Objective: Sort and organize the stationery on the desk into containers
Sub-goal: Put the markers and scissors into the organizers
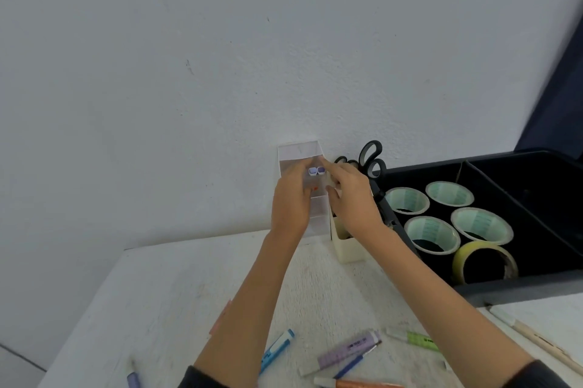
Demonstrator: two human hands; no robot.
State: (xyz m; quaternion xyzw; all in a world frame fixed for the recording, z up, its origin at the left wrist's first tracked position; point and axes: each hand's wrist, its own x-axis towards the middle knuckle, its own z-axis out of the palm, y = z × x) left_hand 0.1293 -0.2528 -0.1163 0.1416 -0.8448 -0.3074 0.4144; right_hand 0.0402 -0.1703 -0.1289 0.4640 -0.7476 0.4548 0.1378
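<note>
A clear plastic organizer [299,151] stands against the wall at the back of the white desk [176,286]. Two markers with purple caps [316,170] stand upright inside it. My left hand [291,201] grips the organizer's left side, its fingers showing through the plastic. My right hand [353,198] is at the organizer's right edge, its straight index finger touching the marker caps and its thumb lower against the wall. Loose on the near desk lie a blue pen [277,349], a purple highlighter [347,353], a green highlighter [416,338] and an orange marker [362,384].
A cream pen holder [347,248] with black scissors [372,157] stands right of the organizer. A black bin [536,283] at the right holds several tape rolls [432,234]. A purple pen [134,379] lies near left, a pencil [536,340] near right.
</note>
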